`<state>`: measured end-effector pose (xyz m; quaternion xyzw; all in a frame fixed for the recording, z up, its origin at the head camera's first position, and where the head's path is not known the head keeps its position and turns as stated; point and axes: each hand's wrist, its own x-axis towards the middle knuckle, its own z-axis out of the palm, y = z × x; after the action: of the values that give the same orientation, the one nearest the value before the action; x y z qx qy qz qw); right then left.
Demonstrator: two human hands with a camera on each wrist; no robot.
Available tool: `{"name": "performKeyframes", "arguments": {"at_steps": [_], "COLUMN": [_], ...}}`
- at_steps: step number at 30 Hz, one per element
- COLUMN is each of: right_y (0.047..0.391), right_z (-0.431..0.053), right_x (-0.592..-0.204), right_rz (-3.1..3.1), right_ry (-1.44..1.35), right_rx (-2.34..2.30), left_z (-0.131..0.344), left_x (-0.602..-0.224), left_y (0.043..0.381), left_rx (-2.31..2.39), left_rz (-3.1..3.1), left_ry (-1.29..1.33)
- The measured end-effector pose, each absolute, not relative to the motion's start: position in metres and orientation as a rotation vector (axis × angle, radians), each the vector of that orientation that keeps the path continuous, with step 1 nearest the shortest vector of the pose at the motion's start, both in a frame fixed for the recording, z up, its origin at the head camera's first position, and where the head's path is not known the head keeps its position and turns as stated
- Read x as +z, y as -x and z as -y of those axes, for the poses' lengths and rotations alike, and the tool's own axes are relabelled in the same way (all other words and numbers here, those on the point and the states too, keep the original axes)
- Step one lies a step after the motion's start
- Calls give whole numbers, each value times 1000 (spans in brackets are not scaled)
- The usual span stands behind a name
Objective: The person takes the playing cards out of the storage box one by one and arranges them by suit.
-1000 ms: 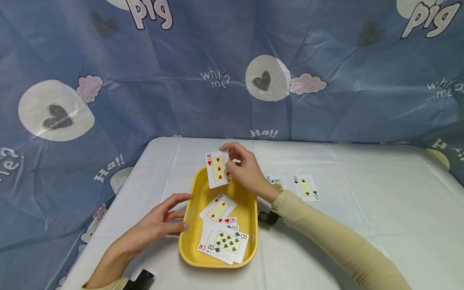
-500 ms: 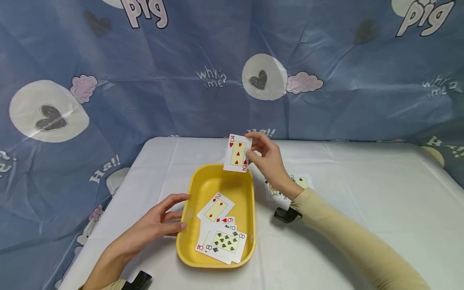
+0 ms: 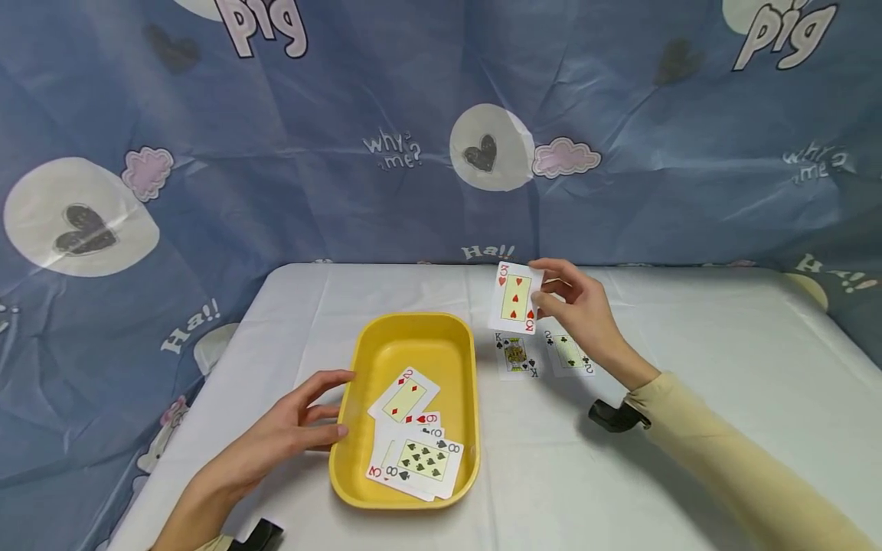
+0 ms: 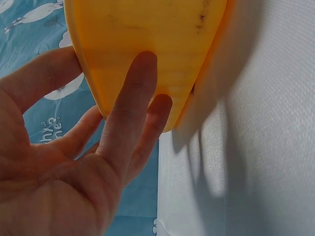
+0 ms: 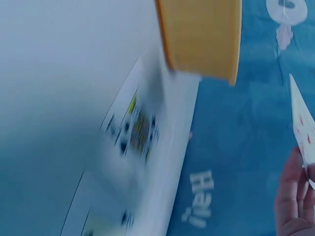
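Note:
My right hand (image 3: 575, 306) pinches a three of hearts card (image 3: 515, 297) by its right edge, held up over the table behind two cards. Those are a king of spades (image 3: 515, 357) and a two of clubs (image 3: 569, 353), face up side by side. To their left stands a yellow tray (image 3: 413, 324). Inside it lie a two of diamonds (image 3: 404, 396), an eight of spades (image 3: 423, 464) on top, and several partly covered cards. My left hand (image 3: 285, 425) touches the tray's left side with loosely spread fingers; in the left wrist view its fingertips (image 4: 145, 61) rest against the outer wall.
A white cloth (image 3: 620, 474) covers the table. Behind it hangs a blue printed curtain (image 3: 310, 176), close to the table's back edge. Black straps (image 3: 616, 415) show at both wrists. The right wrist view is blurred.
My right hand has carried the three of hearts from above the tray rightward to above the table. The king of spades is now uncovered. My left hand stays at the tray.

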<state>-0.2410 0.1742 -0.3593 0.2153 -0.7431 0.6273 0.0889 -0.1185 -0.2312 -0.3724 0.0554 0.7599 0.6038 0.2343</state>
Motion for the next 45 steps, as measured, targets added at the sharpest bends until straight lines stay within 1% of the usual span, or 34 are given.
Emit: {"name": "performKeyframes", "arguments": {"at_steps": [7, 13, 24, 30, 45], "right_y": [240, 241, 244, 246, 247], "right_z": [-221, -260, -311, -322, -323], "right_x": [-358, -365, -382, -391, -396], "right_rz": [2366, 2574, 2850, 2949, 3029], "right_ry": [-605, -615, -516, -458, -378], "right_rx": [1794, 1641, 1427, 1273, 1030], "left_z": [234, 234, 233, 232, 231], "left_x": [-371, -372, -373, -373, -374], "left_y": [119, 119, 119, 120, 120], "left_rx": [1657, 1659, 1659, 1662, 1656], "left_rz": [-2094, -2102, -2097, -2086, -2094], "left_ry": [-152, -139, -147, -157, -145]}}
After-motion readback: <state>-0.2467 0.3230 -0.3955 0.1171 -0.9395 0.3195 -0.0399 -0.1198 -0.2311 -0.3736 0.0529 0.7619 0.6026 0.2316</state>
